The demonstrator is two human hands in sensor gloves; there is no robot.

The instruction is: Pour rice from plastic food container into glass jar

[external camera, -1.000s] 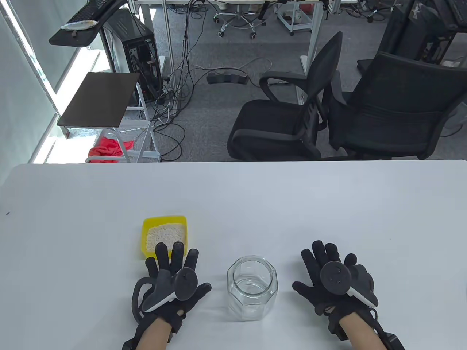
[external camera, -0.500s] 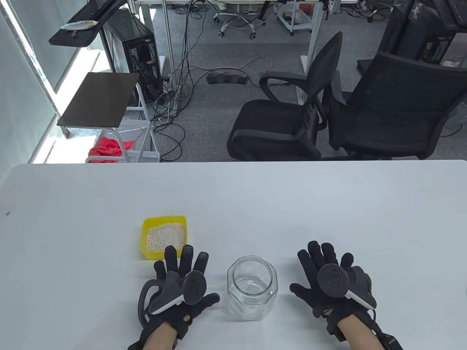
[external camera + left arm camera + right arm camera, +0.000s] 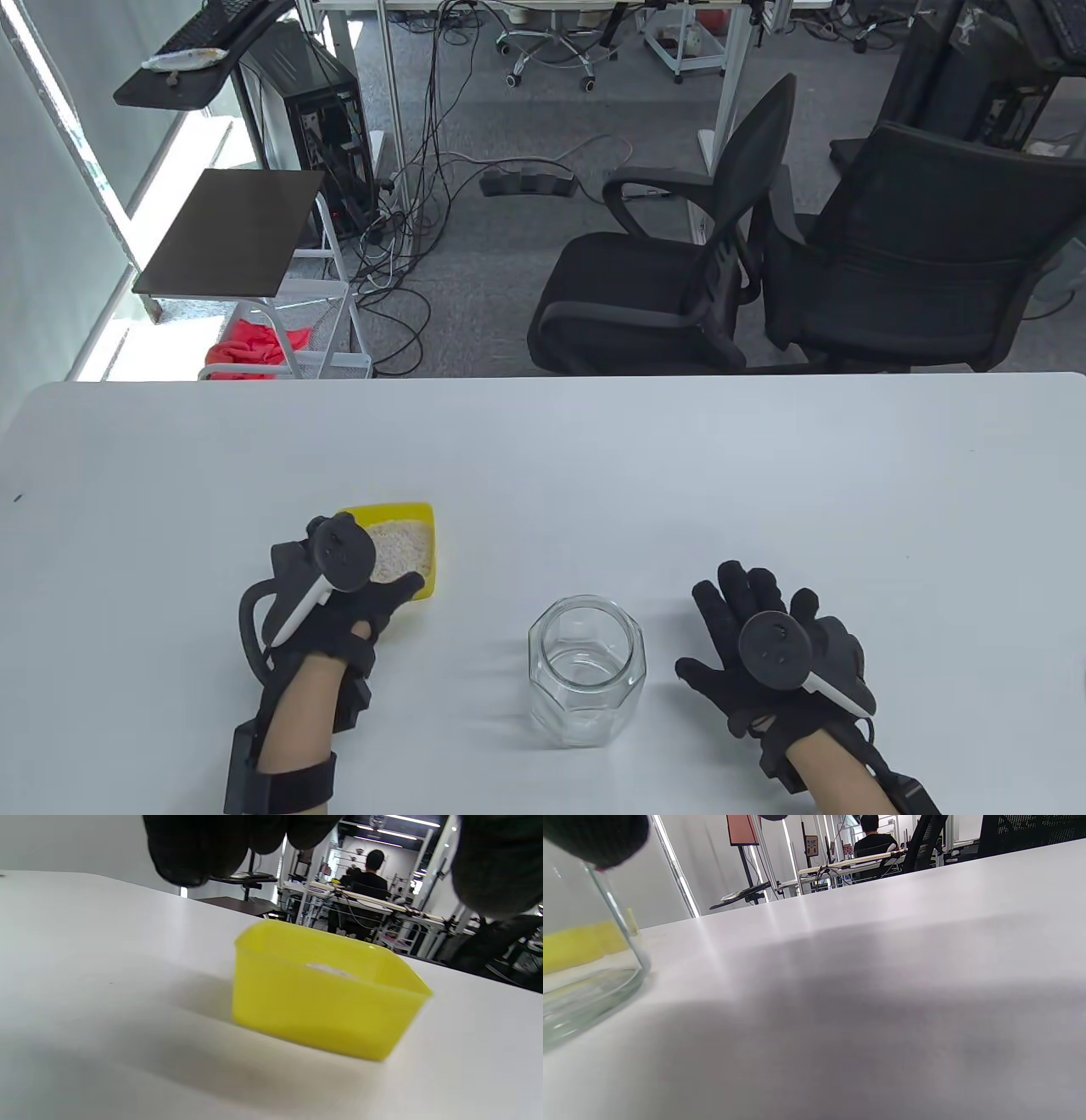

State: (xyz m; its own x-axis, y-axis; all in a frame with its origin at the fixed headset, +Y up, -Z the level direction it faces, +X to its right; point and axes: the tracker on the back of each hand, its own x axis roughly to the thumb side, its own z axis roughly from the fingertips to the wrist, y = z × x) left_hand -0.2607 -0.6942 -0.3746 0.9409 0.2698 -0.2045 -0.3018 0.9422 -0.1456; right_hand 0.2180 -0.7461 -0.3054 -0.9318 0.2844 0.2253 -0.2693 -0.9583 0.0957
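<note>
A yellow plastic container (image 3: 420, 519) with white rice (image 3: 399, 543) stands on the white table. My left hand (image 3: 369, 594) is at its near left corner, the thumb reaching along the front edge. In the left wrist view the fingers (image 3: 195, 853) and the thumb (image 3: 496, 866) hang spread above the container (image 3: 322, 1010), apart from it. An empty clear glass jar (image 3: 587, 671) stands upright to the right of the container. My right hand (image 3: 764, 637) lies flat on the table with spread fingers, right of the jar and apart from it. The jar's base (image 3: 581, 984) shows in the right wrist view.
The white table (image 3: 594, 458) stretches far beyond the objects and to both sides. Two black office chairs (image 3: 662, 280) stand past its far edge. A small dark side table (image 3: 229, 229) stands at the back left.
My left hand has moved from beside the jar forward and left to the yellow container and has turned on its side. The right hand, jar and container have stayed put.
</note>
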